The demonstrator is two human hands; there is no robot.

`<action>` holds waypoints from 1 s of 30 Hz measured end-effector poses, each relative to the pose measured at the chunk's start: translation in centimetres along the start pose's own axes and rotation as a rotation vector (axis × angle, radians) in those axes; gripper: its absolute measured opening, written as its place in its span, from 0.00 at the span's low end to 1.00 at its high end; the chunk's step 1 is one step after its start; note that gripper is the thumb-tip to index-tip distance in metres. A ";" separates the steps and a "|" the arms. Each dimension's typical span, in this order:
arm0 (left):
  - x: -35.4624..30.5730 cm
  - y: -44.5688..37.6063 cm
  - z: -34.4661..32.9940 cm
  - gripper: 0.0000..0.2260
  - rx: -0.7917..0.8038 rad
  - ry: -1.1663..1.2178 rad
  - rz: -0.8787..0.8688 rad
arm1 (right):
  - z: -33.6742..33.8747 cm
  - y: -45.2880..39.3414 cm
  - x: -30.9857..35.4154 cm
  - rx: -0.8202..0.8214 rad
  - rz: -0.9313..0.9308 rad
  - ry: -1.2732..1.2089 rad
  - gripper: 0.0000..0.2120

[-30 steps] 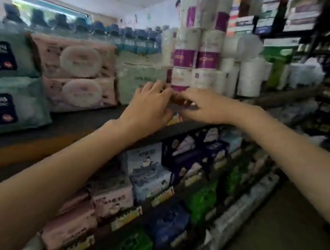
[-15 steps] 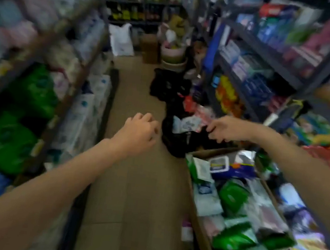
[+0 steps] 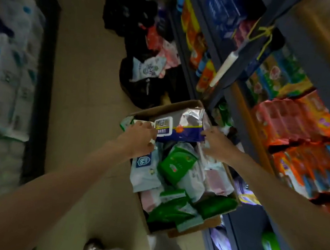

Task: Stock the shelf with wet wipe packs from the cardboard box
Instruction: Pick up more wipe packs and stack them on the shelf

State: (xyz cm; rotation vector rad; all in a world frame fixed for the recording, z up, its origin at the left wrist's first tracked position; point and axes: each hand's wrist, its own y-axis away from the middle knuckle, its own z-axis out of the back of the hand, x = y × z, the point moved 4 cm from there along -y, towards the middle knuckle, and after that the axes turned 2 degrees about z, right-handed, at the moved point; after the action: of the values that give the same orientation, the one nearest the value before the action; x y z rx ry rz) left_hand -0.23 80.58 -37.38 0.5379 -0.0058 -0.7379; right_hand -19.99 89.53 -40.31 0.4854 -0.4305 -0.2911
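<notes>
An open cardboard box (image 3: 189, 230) stands on the floor against the right-hand shelving, filled with several wet wipe packs. A silver-and-blue pack (image 3: 182, 125) with a white lid lies across the box's far end. My left hand (image 3: 137, 140) grips the left end of that pack by the lid. At its right end my right hand (image 3: 216, 144) holds the edge, thumb on top. Below the hands lie a green pack (image 3: 175, 165), a white-and-blue pack (image 3: 145, 172) and a pink pack (image 3: 218, 181).
Dark shelving (image 3: 247, 76) on the right carries orange packs (image 3: 296, 128) and blue goods. Black bags (image 3: 144, 85) with loose packs sit on the floor beyond the box. White bundles (image 3: 6, 76) fill the low left shelf. Tan aisle floor (image 3: 80, 93) runs between; my shoe (image 3: 92, 249) is near.
I have turned from the upper shelf down to the box on the floor. Both hands, empty half a second ago, have dropped onto the silver-and-blue pack and taken hold of its ends.
</notes>
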 end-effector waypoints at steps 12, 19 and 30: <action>2.9 -4.0 -3.0 0.15 0.055 0.129 0.144 | -3.4 -8.8 -2.1 -0.234 -0.373 -0.496 0.42; 4.3 -3.1 -4.8 0.15 0.067 0.192 0.153 | -3.3 -7.6 0.1 -0.462 -0.482 -0.187 0.39; 6.0 1.5 -7.8 0.16 0.111 0.217 0.175 | -10.8 -3.4 10.9 0.109 0.355 0.317 0.27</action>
State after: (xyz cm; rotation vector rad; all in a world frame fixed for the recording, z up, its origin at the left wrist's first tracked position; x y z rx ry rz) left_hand 6.68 81.33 -44.48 0.7126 0.1075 -0.5074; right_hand -6.10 86.77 -47.08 0.5409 -0.2167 0.1530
